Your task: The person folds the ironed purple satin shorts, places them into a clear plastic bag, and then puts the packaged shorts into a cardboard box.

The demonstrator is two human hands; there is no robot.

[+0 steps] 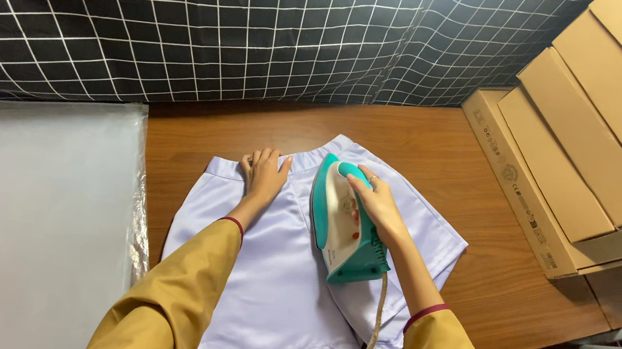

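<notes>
At the far left we see a clear plastic sheet [17,218] lying over the wooden table [433,149], and behind it hangs a black cloth with a white grid [187,11]. Our left hand [264,175] lies flat, fingers spread, pressing the upper edge of the pale lilac garment [266,293], which is spread in the middle of the table; it grips nothing. Just to its right, our right hand [378,202] is wrapped round the handle of the teal and white iron [344,226], whose soleplate rests on the garment, its cord [368,336] trailing towards us. At the far right, flat cardboard boxes [603,139] lean stacked
</notes>
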